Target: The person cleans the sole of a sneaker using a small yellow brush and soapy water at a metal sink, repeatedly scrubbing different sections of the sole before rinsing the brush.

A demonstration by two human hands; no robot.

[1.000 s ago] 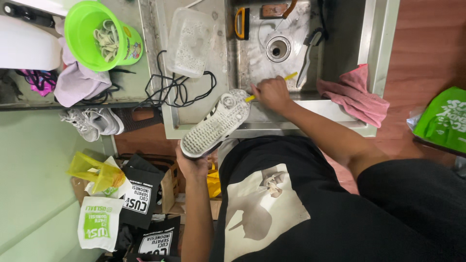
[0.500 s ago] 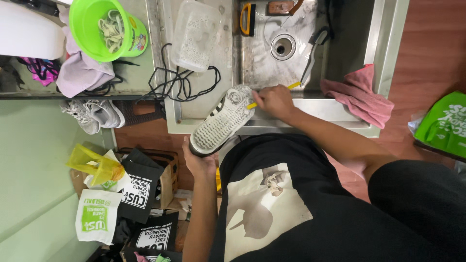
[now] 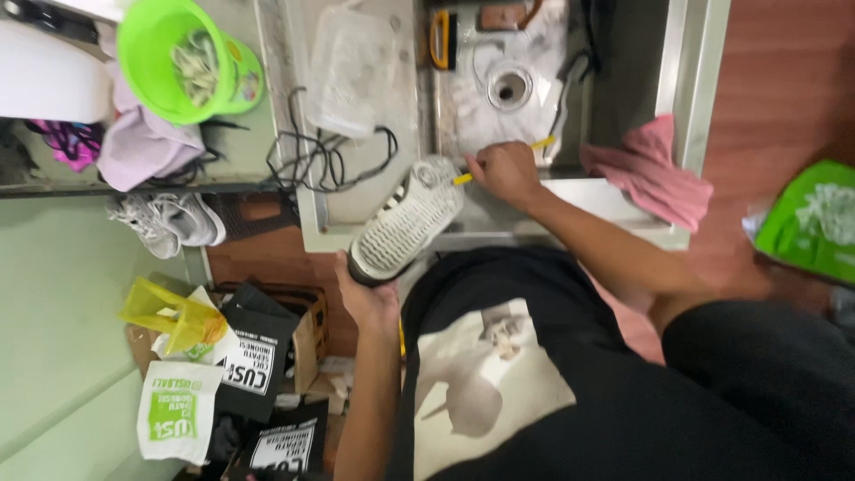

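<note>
My left hand [image 3: 367, 300] grips the heel of a shoe [image 3: 405, 221] with a white ridged sole turned up toward me, held over the front rim of a steel sink [image 3: 579, 198]. My right hand [image 3: 504, 171] is closed on a thin yellow-handled brush [image 3: 543, 143] whose tip meets the toe end of the shoe. The shoe's upper is hidden under the sole.
The sink basin has a round drain [image 3: 509, 87] and a yellow-edged scrubber [image 3: 441, 37]. A pink cloth [image 3: 648, 173] hangs on the rim. Left lie a clear plastic lid [image 3: 357, 71], black cables [image 3: 307, 160], a green bucket [image 3: 178, 55], grey sneakers [image 3: 165, 223] and bags [image 3: 178, 410] on the floor.
Both hands and the shoe have stayed nearly in place; the brush hand has shifted slightly along the toe end, and my view has drifted a little.
</note>
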